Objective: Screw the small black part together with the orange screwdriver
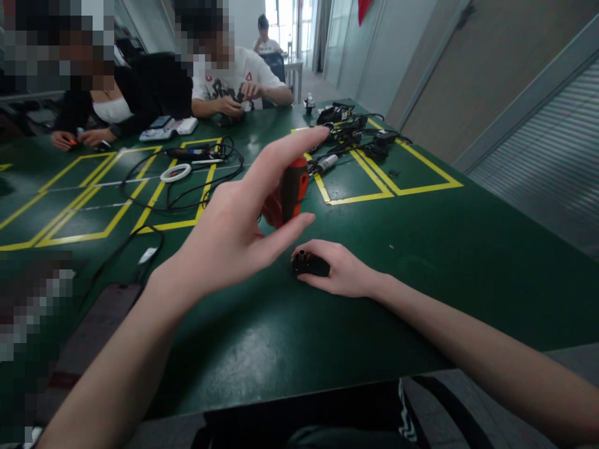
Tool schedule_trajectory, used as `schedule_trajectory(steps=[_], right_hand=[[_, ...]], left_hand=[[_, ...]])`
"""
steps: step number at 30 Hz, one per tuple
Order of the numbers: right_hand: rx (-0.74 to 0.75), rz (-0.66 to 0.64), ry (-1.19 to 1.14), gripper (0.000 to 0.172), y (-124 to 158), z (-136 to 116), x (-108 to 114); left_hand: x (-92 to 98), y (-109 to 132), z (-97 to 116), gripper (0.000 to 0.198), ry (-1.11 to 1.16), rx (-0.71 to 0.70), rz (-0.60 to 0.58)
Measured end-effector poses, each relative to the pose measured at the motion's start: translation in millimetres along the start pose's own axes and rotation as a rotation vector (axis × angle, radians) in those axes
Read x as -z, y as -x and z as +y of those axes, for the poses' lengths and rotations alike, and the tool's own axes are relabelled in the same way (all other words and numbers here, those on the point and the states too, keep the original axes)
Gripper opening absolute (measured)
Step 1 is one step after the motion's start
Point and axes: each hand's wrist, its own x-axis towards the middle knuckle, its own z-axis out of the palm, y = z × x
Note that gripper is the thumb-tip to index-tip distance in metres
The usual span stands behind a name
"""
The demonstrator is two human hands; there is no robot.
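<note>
My left hand (234,227) is raised above the table. Its thumb and index finger are spread apart, while the other fingers curl round an orange-and-black handle (294,190) that looks like a screwdriver's. No shaft of it shows. Lower and to the right, my right hand (344,268) rests at the green table top (262,349), its fingers wrapped round a small black device (314,265). A short, round metal-looking stub (302,254) sticks up at the device's left end. Part of the device is hidden by my fingers.
Black cables and adapters (344,128) lie heaped at the back right. Left of my left hand are a looped black cable (122,187), a white tape roll (175,173) and a dark flat phone-like device (100,330). Two people (243,78) (112,109) handle things across the table.
</note>
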Motion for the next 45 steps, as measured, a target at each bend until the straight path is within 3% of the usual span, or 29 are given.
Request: schedule_trajectory(steps=[2, 5, 10, 13, 18, 23, 31, 45], right_hand=[[-0.022, -0.018, -0.017, 0.028, 0, -1, 1], [-0.115, -0.033, -0.174, 0.028, -2, -1, 4], [-0.341, -0.049, -0.833, 0.046, -6, -4, 12], [-0.419, -0.027, -1.065, 0.047, -7, -7, 14], [-0.458, -0.001, -1.164, 0.050, -8, -13, 15], [-0.426, 0.011, -1.152, 0.042, -7, -11, 13], [-0.408, 0.038, -0.788, 0.036, -2, -11, 4], [-0.312, 0.068, -0.470, 0.026, 0, -5, 6]], left_hand=[[2.8, -1, 0, 0.069, -0.040, 0.049, -0.011], [0.4, -1, -7, 0.057, -0.101, 0.086, -0.159], [-19.2, 1, -32, 0.053, -0.166, 0.192, -0.440], [-27.3, 1, -40, 0.054, -0.144, 0.242, -0.519], [-31.2, -2, -33, 0.052, -0.103, 0.261, -0.571], [-35.6, -3, -19, 0.046, -0.071, 0.301, -0.608], [-51.1, -2, -8, 0.042, -0.154, 0.321, -0.629], [-62.9, 0, -15, 0.043, -0.191, 0.275, -0.648]])
